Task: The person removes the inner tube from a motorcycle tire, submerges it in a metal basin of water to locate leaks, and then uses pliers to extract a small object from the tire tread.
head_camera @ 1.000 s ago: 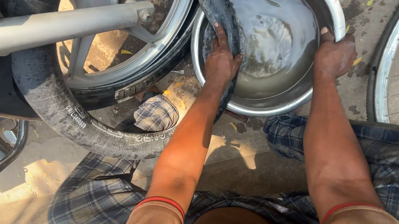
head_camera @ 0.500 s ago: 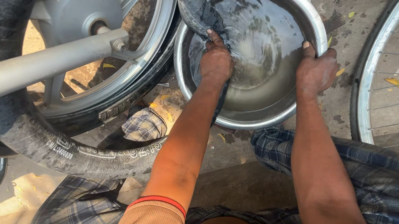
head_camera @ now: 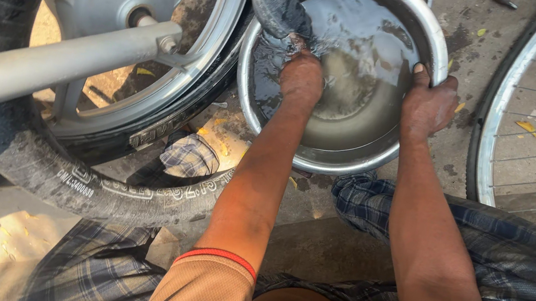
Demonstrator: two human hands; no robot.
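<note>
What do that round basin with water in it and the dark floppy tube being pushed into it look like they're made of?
The round silver basin looks like metal, likely steel or aluminium: its rolled rim shines and the wall reflects light. The dark floppy tube looks like black rubber, matte and wet, since it bends limply over the rim. The left hand presses it under water; the right hand grips the rim.

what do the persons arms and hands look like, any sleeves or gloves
Both arms are bare from the upper arm down, with no gloves, watch or rings in view. The left hand and right hand look wet and grimy. Each arm comes out of a short tan-orange sleeve whose hem is edged with a narrow red band.
</note>
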